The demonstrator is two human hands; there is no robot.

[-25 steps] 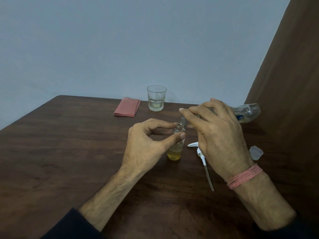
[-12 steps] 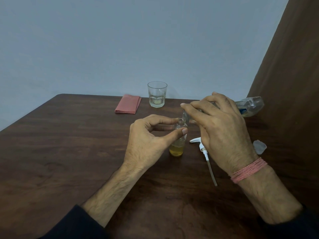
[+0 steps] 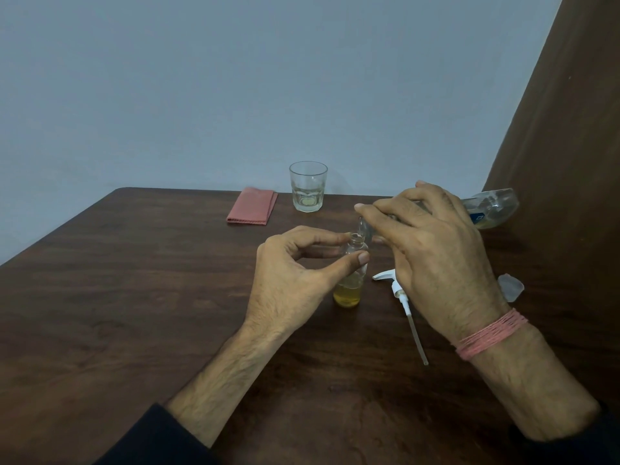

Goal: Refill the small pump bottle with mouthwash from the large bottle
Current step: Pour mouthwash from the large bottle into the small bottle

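Observation:
The small clear bottle (image 3: 350, 283) stands upright on the dark wooden table (image 3: 134, 297) with yellow liquid in its bottom part and no pump on it. My left hand (image 3: 295, 280) pinches its neck between thumb and fingers. My right hand (image 3: 432, 260) grips the large clear bottle (image 3: 493, 208), tipped nearly level, its mouth right over the small bottle's opening. My fingers hide most of the large bottle. The white pump head with its dip tube (image 3: 402, 300) lies on the table just right of the small bottle.
A drinking glass (image 3: 308, 186) with a little pale liquid stands at the table's far side, a folded pink cloth (image 3: 253, 206) to its left. A clear cap (image 3: 511, 286) lies at the right, beyond my right wrist. A brown panel rises at the right.
Both hands and both bottles keep the same pose; the large bottle's base has risen slightly. My head has tilted, shifting everything a little up in view.

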